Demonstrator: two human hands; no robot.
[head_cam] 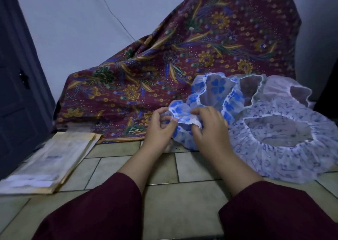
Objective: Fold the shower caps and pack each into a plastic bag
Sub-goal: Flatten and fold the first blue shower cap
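A translucent shower cap with big blue flowers (pixel 215 93) lies crumpled on the tiled floor in the middle of the head view. My left hand (pixel 159 128) pinches its ruffled left edge, and my right hand (pixel 210 128) grips the same bunched edge just beside it. To the right lies a second cap (pixel 285 159), white with small blue marks, its elastic opening facing up. Behind them sits a third, paler cap (pixel 278 89). A stack of flat plastic bags (pixel 49 159) lies on the floor at the left.
A maroon batik cloth (pixel 182 47) drapes over a bulky object behind the caps. A dark door (pixel 16 93) stands at the far left. Pale floor tiles (pixel 182 199) stretch between my dark red sleeves and the caps.
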